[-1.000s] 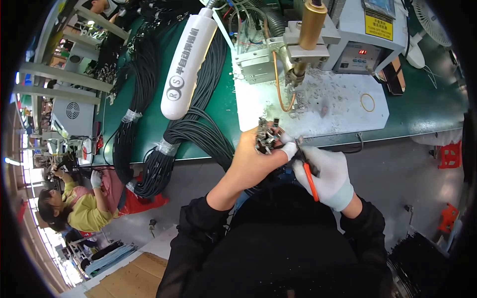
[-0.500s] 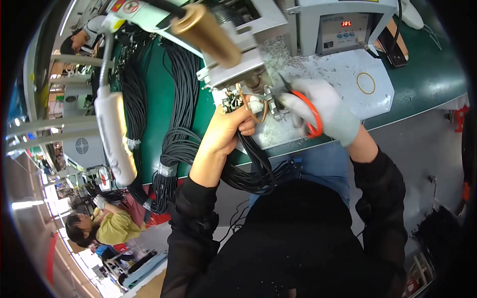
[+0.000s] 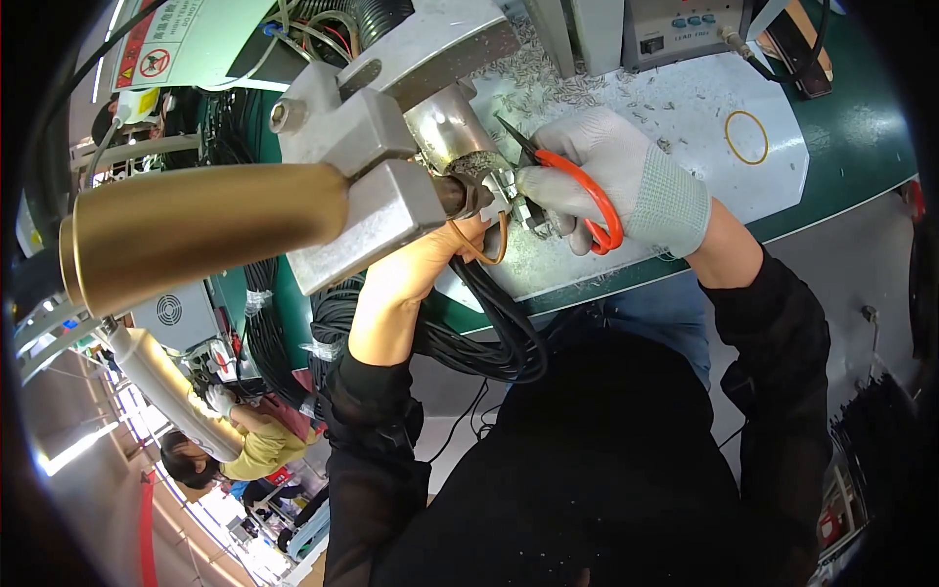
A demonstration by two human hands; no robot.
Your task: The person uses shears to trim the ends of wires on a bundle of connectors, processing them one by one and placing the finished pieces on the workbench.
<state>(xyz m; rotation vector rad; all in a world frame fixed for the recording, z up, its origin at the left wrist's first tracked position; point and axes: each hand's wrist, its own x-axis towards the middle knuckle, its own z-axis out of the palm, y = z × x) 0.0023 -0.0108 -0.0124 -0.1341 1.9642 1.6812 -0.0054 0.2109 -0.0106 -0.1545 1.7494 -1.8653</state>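
So the bare left hand (image 3: 430,259) sits mid-frame, curled around a bundle of black cables (image 3: 494,323) right under the machine's metal head (image 3: 391,186). The gloved right hand (image 3: 611,181) is clamped on orange-handled scissors (image 3: 577,191), blades at the cable end. Yellow rubber band (image 3: 747,136) lies upper right on the white surface (image 3: 685,98).

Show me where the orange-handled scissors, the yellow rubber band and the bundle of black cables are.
orange-handled scissors (image 3: 599,203): head view, on the orange handle loop.
yellow rubber band (image 3: 729,136): head view, on the ring's left edge.
bundle of black cables (image 3: 504,328): head view, on the bend below the bench edge.
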